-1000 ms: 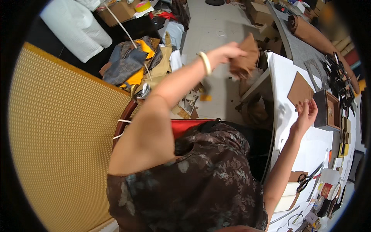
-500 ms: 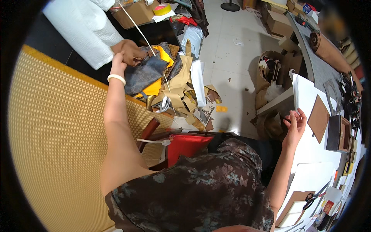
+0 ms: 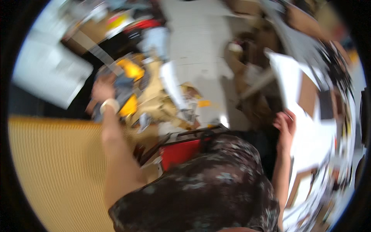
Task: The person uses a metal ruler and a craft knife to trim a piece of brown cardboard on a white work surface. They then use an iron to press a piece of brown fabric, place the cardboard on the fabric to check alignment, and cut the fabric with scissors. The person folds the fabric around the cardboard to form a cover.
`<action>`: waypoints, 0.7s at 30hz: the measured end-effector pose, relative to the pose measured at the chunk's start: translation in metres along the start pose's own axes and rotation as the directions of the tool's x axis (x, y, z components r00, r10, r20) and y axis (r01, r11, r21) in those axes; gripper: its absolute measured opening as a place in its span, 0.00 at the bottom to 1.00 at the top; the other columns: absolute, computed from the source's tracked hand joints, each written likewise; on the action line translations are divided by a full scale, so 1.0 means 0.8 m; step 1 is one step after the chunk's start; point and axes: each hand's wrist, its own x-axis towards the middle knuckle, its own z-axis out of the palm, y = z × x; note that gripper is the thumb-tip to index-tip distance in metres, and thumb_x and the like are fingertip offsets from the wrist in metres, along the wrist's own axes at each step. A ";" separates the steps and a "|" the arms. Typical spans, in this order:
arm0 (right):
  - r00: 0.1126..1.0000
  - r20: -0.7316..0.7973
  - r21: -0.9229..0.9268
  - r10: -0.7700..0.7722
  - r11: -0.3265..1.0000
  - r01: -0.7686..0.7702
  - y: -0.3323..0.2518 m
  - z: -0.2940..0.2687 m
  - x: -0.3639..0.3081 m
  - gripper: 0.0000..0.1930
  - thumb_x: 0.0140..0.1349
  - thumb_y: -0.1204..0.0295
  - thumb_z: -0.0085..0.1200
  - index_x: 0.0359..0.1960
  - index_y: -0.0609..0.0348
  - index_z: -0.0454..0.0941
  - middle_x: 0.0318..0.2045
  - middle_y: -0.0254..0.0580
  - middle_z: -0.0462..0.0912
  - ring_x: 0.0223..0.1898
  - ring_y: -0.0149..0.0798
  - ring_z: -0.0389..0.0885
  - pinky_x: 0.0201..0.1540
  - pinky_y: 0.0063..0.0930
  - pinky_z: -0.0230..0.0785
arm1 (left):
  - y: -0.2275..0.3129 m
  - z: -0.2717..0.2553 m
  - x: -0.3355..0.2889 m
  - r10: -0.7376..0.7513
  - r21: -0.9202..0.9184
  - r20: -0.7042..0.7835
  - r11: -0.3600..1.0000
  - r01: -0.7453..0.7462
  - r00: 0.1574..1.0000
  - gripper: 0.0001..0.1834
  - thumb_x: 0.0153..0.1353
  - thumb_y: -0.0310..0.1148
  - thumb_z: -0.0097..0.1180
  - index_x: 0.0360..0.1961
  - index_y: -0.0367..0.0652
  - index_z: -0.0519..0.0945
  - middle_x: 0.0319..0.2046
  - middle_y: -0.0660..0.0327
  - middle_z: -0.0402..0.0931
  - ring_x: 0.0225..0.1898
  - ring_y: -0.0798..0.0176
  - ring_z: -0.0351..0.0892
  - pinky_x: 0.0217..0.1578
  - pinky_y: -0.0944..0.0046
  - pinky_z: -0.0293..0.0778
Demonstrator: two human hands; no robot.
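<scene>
My left hand [image 3: 103,91], with a pale bangle [image 3: 109,105] at the wrist, is over a heap of dark and brown sheet scraps on the left. Motion smears its fingers, so whether it grips any of them cannot be made out. Bright yellow-orange pieces [image 3: 130,69] lie just right of that hand. Tan paper scraps [image 3: 154,83] and a white strip [image 3: 172,86] lie farther right. My right hand [image 3: 285,123] hovers at the near edge of the white-covered table, fingers loosely bent and apart, with nothing seen in it.
A woven yellow surface [image 3: 58,162] fills the lower left, a white wrapped roll [image 3: 54,73] behind it. On the right-hand table are a brown panel [image 3: 308,94] and a dark box [image 3: 326,104]. A red seat [image 3: 179,152] is in front of me.
The view has swung and blurred. My left hand has come back from beside the white roll and lower over the scraps; the brown piece it held is no longer distinct. My right hand keeps its pose.
</scene>
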 end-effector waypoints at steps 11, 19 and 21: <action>0.885 -0.028 -0.573 -0.464 0.733 0.366 -0.046 -0.151 -0.145 0.05 0.68 0.72 0.61 0.41 0.60 0.84 0.35 0.46 0.86 0.38 0.46 0.87 0.42 0.38 0.80 | 0.246 -0.241 -0.038 0.527 -0.623 -0.238 0.562 -0.545 0.816 0.23 0.76 0.42 0.56 0.60 0.33 0.82 0.60 0.46 0.83 0.59 0.45 0.82 0.60 0.52 0.76; 0.696 -0.598 -0.735 -0.398 0.618 -0.279 0.001 -0.388 -0.239 0.08 0.67 0.75 0.63 0.46 0.63 0.85 0.40 0.47 0.88 0.43 0.46 0.88 0.49 0.38 0.80 | 0.651 -0.553 -0.386 0.727 -0.725 -0.686 -0.681 -0.108 0.026 0.12 0.66 0.24 0.62 0.49 0.34 0.85 0.49 0.50 0.85 0.54 0.46 0.83 0.58 0.53 0.77; 0.776 -0.578 -0.725 -0.252 0.596 -0.346 0.003 -0.408 -0.245 0.22 0.62 0.66 0.70 0.57 0.58 0.82 0.53 0.50 0.84 0.57 0.50 0.82 0.62 0.41 0.74 | 0.749 -0.598 -0.467 0.607 -0.604 -0.784 -0.794 -0.062 -0.132 0.12 0.65 0.23 0.62 0.50 0.36 0.84 0.49 0.51 0.84 0.53 0.46 0.81 0.56 0.53 0.77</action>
